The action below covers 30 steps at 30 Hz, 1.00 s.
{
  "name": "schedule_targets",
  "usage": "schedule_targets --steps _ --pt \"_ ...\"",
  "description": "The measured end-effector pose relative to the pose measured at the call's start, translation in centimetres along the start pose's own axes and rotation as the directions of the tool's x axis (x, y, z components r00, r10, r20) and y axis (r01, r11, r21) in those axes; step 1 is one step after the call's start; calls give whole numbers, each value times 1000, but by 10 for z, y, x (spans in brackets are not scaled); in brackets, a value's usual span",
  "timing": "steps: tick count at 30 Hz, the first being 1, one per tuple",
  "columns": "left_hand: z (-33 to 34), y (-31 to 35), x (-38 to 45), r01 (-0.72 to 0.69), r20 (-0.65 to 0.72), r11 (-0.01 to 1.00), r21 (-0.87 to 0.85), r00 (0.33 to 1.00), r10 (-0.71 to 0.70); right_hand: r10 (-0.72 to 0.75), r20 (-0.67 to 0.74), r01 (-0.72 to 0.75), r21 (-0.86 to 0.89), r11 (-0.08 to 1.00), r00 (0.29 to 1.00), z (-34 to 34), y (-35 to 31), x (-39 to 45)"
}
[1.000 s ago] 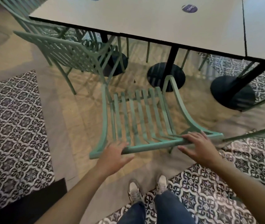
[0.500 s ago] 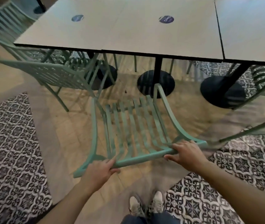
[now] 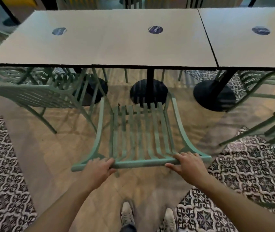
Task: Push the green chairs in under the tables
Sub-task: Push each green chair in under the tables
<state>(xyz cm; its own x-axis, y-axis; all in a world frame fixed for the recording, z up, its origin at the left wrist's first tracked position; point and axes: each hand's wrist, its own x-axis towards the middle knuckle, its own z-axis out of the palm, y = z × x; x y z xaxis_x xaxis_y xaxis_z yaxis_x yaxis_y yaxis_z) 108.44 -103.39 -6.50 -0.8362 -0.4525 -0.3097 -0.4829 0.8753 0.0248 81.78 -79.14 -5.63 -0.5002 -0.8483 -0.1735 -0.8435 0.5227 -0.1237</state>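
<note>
1. Your two hands – left hand (image 3: 98, 169) and right hand (image 3: 187, 164) – both curl round the top rail of one green chair (image 3: 140, 131), which faces the middle table (image 3: 133, 51), its seat just short of the edge.
2. Three tabletops in a row, three round stickers, three black round bases.
3. Left chair (image 3: 33, 96) partly under – right chair (image 3: 267, 124) angled out.

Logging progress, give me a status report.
Both hands, left and right, grip green slatted metal chair top rail. Chair short of white table. Black pedestal base ahead.
</note>
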Motion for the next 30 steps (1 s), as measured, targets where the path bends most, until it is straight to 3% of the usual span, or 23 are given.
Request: schedule_targets --steps 14,30 --pt "-46 -61 88 -193 144 981 -12 971 192 204 -16 -204 -36 978 979 -9 -31 55" --pt "-89 -56 170 -173 122 985 -19 977 174 128 -56 -128 2 992 990 -27 17 136"
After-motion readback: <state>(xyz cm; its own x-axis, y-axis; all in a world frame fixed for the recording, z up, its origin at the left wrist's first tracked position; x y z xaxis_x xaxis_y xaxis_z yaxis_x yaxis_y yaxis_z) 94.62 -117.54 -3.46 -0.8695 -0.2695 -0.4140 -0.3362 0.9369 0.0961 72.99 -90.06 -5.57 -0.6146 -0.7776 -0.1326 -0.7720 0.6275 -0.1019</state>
